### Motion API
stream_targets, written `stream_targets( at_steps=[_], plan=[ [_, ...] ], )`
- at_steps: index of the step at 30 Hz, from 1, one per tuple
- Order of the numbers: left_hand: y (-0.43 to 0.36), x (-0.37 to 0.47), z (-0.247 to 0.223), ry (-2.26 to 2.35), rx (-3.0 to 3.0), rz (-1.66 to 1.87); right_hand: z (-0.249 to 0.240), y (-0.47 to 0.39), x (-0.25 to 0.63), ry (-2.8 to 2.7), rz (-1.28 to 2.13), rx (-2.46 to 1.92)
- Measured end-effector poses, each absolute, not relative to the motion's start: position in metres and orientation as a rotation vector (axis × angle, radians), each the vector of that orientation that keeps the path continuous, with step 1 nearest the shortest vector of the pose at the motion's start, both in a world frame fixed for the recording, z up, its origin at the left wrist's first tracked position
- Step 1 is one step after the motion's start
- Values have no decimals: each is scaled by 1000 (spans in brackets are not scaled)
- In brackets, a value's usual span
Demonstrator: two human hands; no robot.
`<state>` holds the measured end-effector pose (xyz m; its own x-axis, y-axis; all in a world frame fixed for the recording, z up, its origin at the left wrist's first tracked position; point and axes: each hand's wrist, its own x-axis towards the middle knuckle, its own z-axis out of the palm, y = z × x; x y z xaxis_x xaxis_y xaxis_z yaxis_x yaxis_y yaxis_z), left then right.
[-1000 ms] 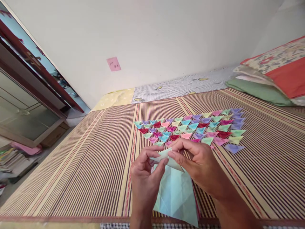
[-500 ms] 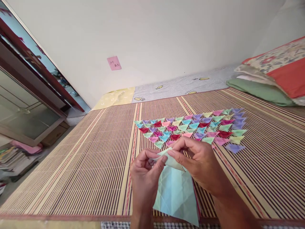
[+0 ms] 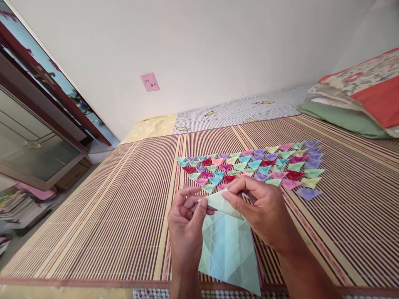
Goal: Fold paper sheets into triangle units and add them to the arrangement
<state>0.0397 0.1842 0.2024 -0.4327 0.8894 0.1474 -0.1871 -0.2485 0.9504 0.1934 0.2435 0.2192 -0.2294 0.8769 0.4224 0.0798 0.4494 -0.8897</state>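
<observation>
A pale green folded paper (image 3: 222, 203) is held between both hands above the striped mat (image 3: 134, 207). My left hand (image 3: 189, 220) pinches its left corner between thumb and fingers. At its upper right edge, the thumb and fingers of my right hand (image 3: 262, 207) grip it. Beneath the hands lies a larger creased sheet of light blue-green paper (image 3: 229, 253), near the front edge of the mat. Just beyond the hands, several rows of small folded paper triangles (image 3: 240, 166) in many colours are laid out on the mat.
Folded cloths, a green one (image 3: 343, 120) and a red floral one (image 3: 377, 99), lie at the back right. A pink note (image 3: 150, 82) is on the wall. Stacked books (image 3: 23, 209) and a glass-panelled door (image 3: 34, 141) stand at the left.
My left thumb has moved left along the paper, towards its corner, uncovering more of the paper's face. The paper lies flatter between the hands. My right hand has barely shifted.
</observation>
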Motion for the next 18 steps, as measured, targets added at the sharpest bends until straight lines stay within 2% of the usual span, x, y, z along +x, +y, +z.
stream_targets(
  at_steps=[4,10,18],
  plan=[
    [183,35,204,1194,899,1770,221,244,195,-1632,990,-839],
    [184,38,204,1061,775,1542,222,241,196,-1665,1035,-809],
    [187,45,199,1051,764,1571,223,240,193,-1660,1050,-821]
  ],
)
